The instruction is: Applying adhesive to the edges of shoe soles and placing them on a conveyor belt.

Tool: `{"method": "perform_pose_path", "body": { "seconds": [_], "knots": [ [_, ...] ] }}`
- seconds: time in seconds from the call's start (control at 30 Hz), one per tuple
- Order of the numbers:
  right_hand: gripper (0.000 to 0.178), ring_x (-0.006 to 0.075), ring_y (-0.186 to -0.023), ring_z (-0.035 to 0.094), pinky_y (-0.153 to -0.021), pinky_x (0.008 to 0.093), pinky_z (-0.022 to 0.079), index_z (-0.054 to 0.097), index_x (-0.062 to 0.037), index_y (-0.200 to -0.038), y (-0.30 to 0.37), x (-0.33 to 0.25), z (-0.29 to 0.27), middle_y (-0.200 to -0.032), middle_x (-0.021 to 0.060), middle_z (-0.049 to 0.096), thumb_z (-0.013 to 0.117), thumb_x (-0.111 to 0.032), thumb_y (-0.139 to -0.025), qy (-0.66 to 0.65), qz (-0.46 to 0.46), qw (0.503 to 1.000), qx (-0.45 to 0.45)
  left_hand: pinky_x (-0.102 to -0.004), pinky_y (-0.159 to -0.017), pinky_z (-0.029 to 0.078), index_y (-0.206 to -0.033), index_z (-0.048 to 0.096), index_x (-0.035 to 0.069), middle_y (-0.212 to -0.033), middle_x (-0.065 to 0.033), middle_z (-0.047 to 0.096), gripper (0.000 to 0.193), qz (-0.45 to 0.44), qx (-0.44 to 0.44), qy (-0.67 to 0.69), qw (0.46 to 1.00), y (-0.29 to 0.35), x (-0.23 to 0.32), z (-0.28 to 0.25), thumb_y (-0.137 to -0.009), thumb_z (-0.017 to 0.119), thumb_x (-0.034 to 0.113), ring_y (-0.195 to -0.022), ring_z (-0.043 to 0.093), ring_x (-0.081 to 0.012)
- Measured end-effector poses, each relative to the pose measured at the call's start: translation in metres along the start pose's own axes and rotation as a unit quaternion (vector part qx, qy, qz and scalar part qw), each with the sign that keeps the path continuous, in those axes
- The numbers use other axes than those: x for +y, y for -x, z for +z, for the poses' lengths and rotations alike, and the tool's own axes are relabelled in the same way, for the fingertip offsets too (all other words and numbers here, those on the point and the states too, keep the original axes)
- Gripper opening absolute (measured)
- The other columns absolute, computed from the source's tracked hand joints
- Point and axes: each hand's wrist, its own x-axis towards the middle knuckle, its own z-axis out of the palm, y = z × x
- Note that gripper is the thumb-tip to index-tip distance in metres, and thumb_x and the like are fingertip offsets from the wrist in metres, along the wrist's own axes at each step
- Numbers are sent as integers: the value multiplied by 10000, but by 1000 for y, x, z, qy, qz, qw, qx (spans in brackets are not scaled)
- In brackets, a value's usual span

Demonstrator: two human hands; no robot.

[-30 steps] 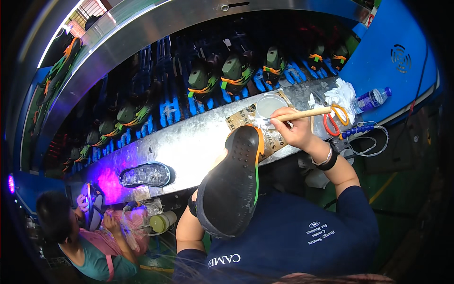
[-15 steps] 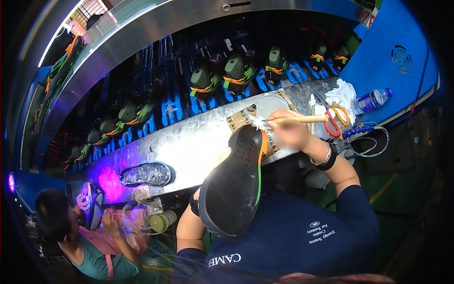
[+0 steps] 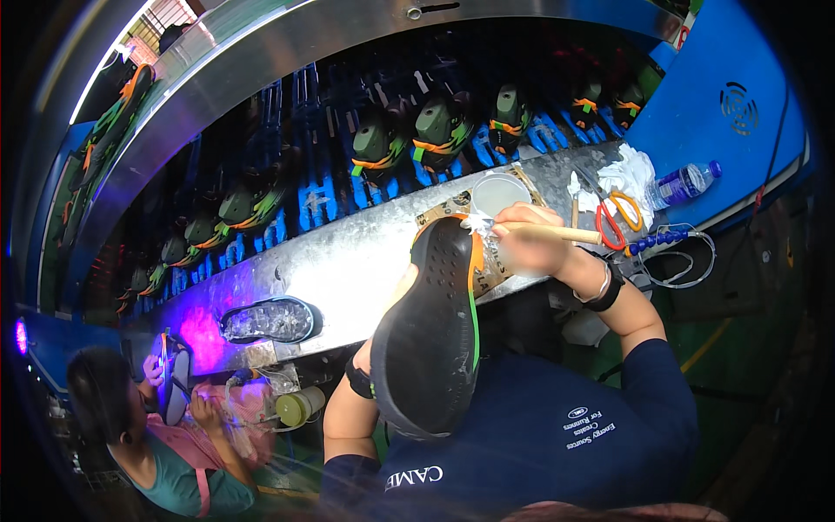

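1. Right hand point(image 3: 532, 245): closed round a wooden-handled brush point(image 3: 557, 232), white bristles against the shoe's narrow end.
2. Left hand point(image 3: 404, 285): closed on the black-soled shoe point(image 3: 424, 348), fingers mostly hidden; shoe raised over the desk's near edge.
3. Risks, judged: overloaded bristles could smear the orange trim; a slack left grip could drop the shoe.
4. Metal desk point(image 3: 357, 248): cup point(image 3: 499, 190) near far edge; scissors point(image 3: 606, 197), bottle point(image 3: 683, 183) toward right end; loose sole point(image 3: 271, 322) near left.
5. Room: racked shoes point(image 3: 438, 130) beyond far edge; co-worker point(image 3: 178, 461) beyond near edge, left.
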Motion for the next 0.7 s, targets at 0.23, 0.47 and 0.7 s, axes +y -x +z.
{"method": "perform_pose_path", "body": {
  "seconds": [0.23,0.47,0.7],
  "knots": [
    [73,118,-446,479,-402,234,366,543,-15,-754,9,-10,3,-621,64,535,602,-6,-711,-10,76,997,-20,-254,-619,488,-1067,483,7,-854,-105,577,476,14,3,-3,1000,-3,1,3,-883,341,422,-702,573,-153],
    [39,44,-448,415,-407,190,322,558,-9,-757,15,-26,9,-579,4,501,590,-31,-749,-109,159,981,0,-221,-654,467,-1087,476,20,-875,-69,569,457,13,23,-62,998,3,9,11,-888,335,407,-742,556,-102],
    [59,63,-562,460,-504,198,365,560,3,-811,6,-22,2,-683,31,541,571,-17,-756,-103,225,969,20,-215,-658,461,-1115,446,27,-890,-67,559,456,9,16,-86,996,5,11,7,-883,348,406,-749,549,-95]
  ]
}}
